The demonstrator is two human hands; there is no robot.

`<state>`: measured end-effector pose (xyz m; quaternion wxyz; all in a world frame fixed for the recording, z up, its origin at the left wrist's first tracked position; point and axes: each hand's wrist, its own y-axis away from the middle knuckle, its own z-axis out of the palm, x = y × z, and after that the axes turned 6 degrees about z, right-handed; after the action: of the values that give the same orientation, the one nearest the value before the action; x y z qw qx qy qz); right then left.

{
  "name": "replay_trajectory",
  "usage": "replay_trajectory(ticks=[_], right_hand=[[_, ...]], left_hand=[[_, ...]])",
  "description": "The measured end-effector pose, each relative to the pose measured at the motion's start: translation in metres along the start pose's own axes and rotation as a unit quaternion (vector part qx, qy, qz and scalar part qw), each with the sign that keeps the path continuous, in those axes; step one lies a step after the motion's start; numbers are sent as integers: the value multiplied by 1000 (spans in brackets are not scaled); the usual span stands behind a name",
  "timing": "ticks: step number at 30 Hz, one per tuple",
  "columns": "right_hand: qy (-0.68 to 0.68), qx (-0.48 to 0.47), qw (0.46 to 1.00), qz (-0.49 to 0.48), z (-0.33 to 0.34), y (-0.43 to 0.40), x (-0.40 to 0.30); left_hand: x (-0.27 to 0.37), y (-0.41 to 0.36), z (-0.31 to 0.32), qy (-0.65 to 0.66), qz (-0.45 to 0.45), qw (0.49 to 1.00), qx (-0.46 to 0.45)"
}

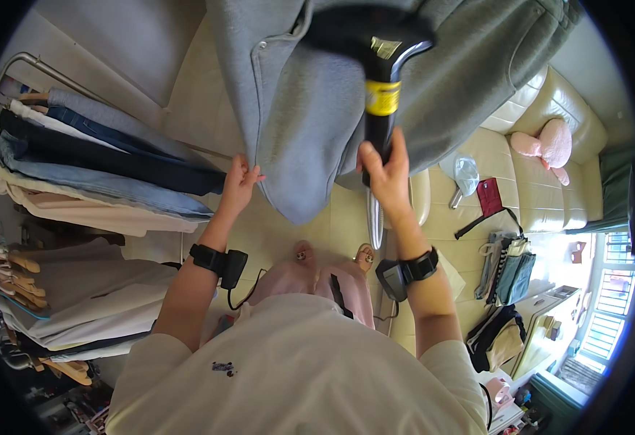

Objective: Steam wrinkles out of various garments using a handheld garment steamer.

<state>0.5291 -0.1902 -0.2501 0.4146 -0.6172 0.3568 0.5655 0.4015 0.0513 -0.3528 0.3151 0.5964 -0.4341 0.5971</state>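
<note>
A grey coat (296, 136) hangs before me, its lower edge tapering towards the floor. My left hand (241, 179) pinches its left edge near the bottom between thumb and fingers. In my right hand (388, 168) is the black handle of a garment steamer (383, 103), which has a yellow label band. The steamer's wide dark head is blurred and lies over the upper part of the coat; whether it touches the cloth I cannot tell. A silvery hose (374, 217) runs down from below the handle.
On the left, a metal clothes rack (51, 65) carries jeans (105, 168) and other garments on wooden hangers (24, 283). To the right stands a cream leather sofa (491, 157) with a pink plush toy (554, 144), a dark red pouch (489, 196) and folded clothes (513, 272).
</note>
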Motion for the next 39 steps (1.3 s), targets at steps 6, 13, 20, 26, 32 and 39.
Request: replay_trajectory(ticks=[6, 13, 20, 26, 32, 39], right_hand=[[26, -24, 998, 46, 28, 28, 63], [96, -72, 978, 170, 17, 66, 86], [-134, 44, 990, -13, 4, -4, -2], [-49, -96, 986, 126, 31, 62, 51], [-100, -22, 994, 35, 5, 19, 1], [-174, -31, 984, 31, 31, 25, -10]], left_hand=[[11, 3, 8, -19, 1, 1000, -23], [0, 1, -8, -80, -2, 997, -2], [-6, 4, -3, -76, -28, 997, -14], [10, 4, 5, -78, -36, 996, 8], [58, -13, 14, -317, -157, 930, -96], [133, -61, 51, -32, 215, 973, 74]])
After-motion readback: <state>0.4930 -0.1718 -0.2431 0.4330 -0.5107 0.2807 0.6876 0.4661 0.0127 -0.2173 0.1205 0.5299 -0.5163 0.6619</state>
